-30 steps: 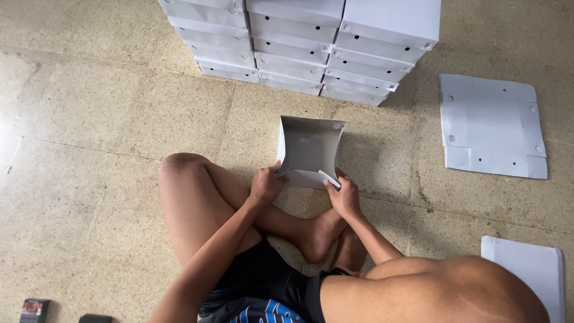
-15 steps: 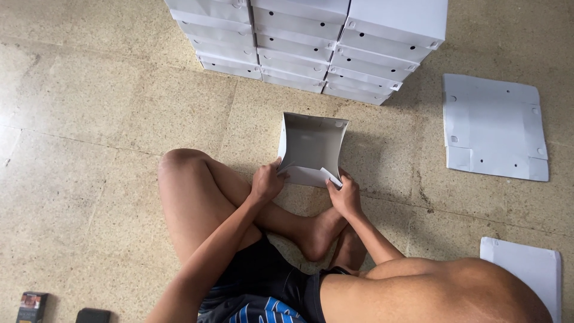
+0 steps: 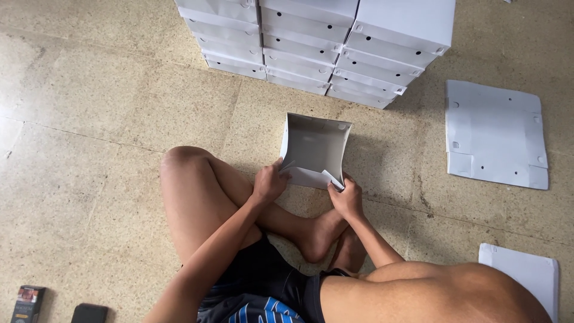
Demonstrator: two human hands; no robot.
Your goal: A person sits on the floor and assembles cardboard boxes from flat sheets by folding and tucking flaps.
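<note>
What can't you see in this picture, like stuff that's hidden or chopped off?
Head view:
- Fingertips of the left hand and right hand: tucked behind the flaps of the half-folded box.
- Box stack: its top is cut off by the upper edge.
- Flat sheet at lower right: cut by the right and bottom edges.
- Small packet and dark object: cut by the bottom edge, too small to tell what they are.

I see matt white card, smooth, in the box [image 3: 315, 149] my hands [image 3: 269, 182] pinch; the stack [image 3: 317, 42] beyond and flat sheet [image 3: 496, 134] look alike. Below lies speckled stone floor [image 3: 89, 119], perhaps polished.
</note>
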